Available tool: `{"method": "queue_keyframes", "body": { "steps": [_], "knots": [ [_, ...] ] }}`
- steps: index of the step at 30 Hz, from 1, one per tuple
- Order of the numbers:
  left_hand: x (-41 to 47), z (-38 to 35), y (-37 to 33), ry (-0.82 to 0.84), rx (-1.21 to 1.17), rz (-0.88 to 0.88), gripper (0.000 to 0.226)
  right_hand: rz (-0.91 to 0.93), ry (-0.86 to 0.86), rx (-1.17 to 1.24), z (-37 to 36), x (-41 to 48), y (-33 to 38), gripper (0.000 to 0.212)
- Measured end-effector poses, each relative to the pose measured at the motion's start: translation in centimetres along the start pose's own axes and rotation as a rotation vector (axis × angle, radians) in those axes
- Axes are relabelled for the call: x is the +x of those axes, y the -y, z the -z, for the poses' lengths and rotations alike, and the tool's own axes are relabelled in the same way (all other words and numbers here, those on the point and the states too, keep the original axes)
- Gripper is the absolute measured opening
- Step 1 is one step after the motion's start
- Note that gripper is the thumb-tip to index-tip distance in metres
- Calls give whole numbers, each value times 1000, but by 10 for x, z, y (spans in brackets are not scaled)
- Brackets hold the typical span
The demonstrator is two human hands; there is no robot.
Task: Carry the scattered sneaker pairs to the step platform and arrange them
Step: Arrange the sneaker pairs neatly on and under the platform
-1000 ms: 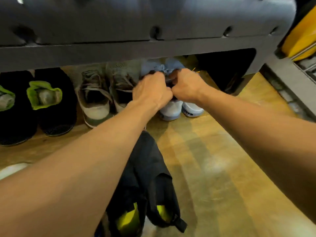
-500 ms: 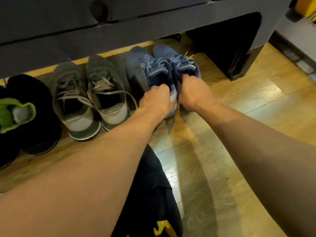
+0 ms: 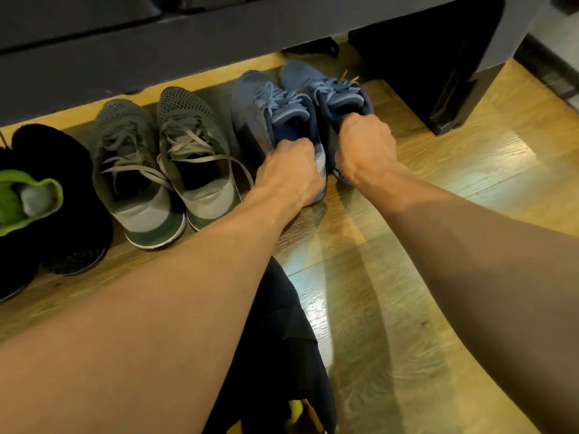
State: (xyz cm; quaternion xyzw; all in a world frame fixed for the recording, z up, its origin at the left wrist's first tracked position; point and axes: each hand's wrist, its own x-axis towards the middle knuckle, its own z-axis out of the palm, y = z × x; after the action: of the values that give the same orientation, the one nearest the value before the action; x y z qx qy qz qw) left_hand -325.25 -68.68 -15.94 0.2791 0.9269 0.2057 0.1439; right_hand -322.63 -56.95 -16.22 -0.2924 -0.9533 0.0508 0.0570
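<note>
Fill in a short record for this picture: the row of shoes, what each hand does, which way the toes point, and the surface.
row, left to right: black pair, grey pair, blue pair
left hand: grips the heel of the left blue shoe
right hand: grips the heel of the right blue shoe
toes: all point toward the dark platform
surface: wood floor

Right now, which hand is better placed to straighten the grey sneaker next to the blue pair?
Probably left: the left hand grips the blue sneaker beside that grey sneaker; the right hand is farther.
</note>
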Motion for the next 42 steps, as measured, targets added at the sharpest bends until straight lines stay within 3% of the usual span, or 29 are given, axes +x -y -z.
{"method": "queue_keyframes", "body": {
  "steps": [22, 30, 36, 39, 42],
  "knots": [
    [-2, -8, 3, -51, -73, 57, 37, -20, 34, 32, 5, 10, 3, 33],
    [-1, -15, 4, -106, -50, 41, 31, 42, 134, -122, 9, 11, -1, 35],
    [2, -11, 3, -72, -21, 38, 32, 18, 100, -76, 13, 5, 2, 32],
    [1, -2, 4, -17, -20, 2, 32, 22, 5, 20, 21, -5, 15, 33],
    [-9, 17, 6, -75, -62, -29, 35, 90, -110, 90, 38, -19, 38, 35]
  ]
}}
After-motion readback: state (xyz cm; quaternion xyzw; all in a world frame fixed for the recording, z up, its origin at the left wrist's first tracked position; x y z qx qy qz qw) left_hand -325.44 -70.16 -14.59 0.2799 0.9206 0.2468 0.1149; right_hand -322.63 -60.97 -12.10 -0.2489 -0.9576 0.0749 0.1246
